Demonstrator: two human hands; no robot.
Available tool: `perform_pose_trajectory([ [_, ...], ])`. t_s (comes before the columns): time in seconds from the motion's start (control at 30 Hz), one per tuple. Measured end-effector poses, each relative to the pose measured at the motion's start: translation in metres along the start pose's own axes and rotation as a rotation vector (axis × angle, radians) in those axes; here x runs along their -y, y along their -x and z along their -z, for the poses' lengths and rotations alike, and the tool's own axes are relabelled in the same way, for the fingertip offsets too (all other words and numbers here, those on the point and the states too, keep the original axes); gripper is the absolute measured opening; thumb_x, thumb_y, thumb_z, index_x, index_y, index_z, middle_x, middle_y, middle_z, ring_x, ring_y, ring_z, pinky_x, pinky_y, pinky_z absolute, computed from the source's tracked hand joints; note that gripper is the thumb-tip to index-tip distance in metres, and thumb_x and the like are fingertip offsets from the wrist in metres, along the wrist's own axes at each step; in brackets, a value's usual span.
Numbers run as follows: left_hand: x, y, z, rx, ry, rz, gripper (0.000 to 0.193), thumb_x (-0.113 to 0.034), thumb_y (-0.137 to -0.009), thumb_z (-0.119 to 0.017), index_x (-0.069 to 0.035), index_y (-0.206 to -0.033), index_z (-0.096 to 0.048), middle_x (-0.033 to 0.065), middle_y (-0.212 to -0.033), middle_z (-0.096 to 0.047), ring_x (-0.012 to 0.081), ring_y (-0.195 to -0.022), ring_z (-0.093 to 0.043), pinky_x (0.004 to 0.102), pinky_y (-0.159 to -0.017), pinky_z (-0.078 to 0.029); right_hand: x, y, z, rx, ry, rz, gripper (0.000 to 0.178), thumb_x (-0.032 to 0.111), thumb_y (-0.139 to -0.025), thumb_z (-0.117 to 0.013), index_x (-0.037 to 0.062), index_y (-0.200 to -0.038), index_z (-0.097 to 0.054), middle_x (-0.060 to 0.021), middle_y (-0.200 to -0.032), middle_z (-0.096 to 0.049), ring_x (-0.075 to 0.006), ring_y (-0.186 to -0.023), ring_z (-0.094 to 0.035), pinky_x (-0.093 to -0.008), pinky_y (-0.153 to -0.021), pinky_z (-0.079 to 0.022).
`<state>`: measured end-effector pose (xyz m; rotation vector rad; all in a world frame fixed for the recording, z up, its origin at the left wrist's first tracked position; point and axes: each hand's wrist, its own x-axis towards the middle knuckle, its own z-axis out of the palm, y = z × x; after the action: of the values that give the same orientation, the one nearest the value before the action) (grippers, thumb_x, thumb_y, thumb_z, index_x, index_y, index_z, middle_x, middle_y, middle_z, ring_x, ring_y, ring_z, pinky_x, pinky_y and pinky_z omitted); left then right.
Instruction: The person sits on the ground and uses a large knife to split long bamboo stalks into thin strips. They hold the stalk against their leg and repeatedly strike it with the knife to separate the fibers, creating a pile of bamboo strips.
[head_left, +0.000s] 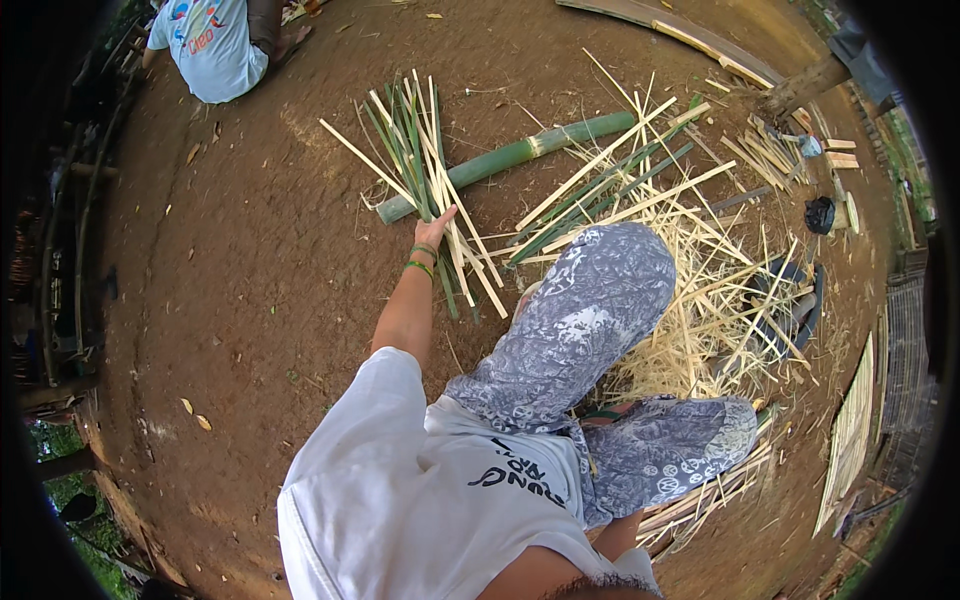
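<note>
My left hand is closed around a loose bundle of bamboo strips, some green and some pale. The bundle fans out above and below my fingers and crosses one end of a thick green bamboo pole on the ground. Of my right arm, only a short stretch shows below my bent leg; the right hand itself is hidden. More split bamboo strips lie loosely crossed beyond my raised knee.
Pale shavings and thin strips heap up around my legs. A dark sandal sits at the heap's right edge. Short split pieces lie farther right, near a black bag. Another person in a light blue shirt sits at the far left.
</note>
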<state>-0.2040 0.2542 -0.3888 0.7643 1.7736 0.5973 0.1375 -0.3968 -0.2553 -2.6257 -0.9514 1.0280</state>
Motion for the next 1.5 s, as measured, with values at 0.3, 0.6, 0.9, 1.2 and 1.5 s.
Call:
perform_pose_trajectory([
  [0.3,-0.021,0.023,-0.028,0.398,0.519,0.069,0.020,-0.022,-0.090,-0.073,-0.006,-0.082,-0.064,0.0071,-0.079,-0.065,0.0244,-0.075,-0.066,0.0435,-0.083,-0.058,-0.021,0.037,-0.016,0.031,0.093,0.036,0.051,0.025,-0.084,-0.063,-0.0063,-0.124,-0.058,-0.0285,-0.121,-0.062,-0.0419,-0.111,-0.057,-0.0470,-0.098,-0.044],
  [0.6,-0.036,0.028,-0.028,0.419,0.792,0.109,0.025,-0.033,-0.090,-0.074,-0.010,-0.095,-0.067,0.0048,-0.079,-0.065,0.0211,-0.068,-0.062,0.0432,-0.065,-0.056,-0.039,0.069,-0.022,0.057,0.182,0.109,0.049,0.020,-0.081,-0.063,-0.0053,-0.123,-0.058,-0.0290,-0.122,-0.061,-0.0449,-0.113,-0.055,-0.0489,-0.099,-0.043],
  [0.9,-0.052,0.050,-0.041,0.549,1.065,0.199,0.027,-0.025,-0.099,-0.063,0.000,-0.109,-0.063,0.0134,-0.101,-0.069,0.0257,-0.085,-0.067,0.0460,-0.077,-0.061,-0.050,0.094,-0.031,-0.004,0.204,0.200,0.048,0.015,-0.079,-0.063,-0.0043,-0.123,-0.057,-0.0294,-0.122,-0.060,-0.0479,-0.115,-0.053,-0.0507,-0.100,-0.042],
  [1.2,-0.061,0.035,-0.020,0.496,0.817,0.135,0.024,-0.021,-0.095,-0.070,-0.010,-0.084,-0.052,-0.0016,-0.056,-0.048,0.0138,-0.043,-0.048,0.0311,-0.045,-0.051,-0.072,0.084,-0.035,0.252,0.517,0.277,0.050,0.017,-0.079,-0.064,-0.0031,-0.125,-0.057,-0.0276,-0.123,-0.062,-0.0460,-0.117,-0.053,-0.0527,-0.106,-0.036],
  [1.5,-0.073,0.057,0.030,0.137,-0.088,-0.275,0.019,-0.009,-0.086,-0.069,0.004,-0.094,-0.058,0.0091,-0.064,-0.061,0.0199,-0.048,-0.060,0.0367,-0.048,-0.053,-0.041,0.055,-0.035,0.090,0.139,0.031,0.053,0.023,-0.081,-0.064,-0.0041,-0.126,-0.057,-0.0275,-0.124,-0.062,-0.0441,-0.118,-0.054,-0.0507,-0.106,-0.037],
])
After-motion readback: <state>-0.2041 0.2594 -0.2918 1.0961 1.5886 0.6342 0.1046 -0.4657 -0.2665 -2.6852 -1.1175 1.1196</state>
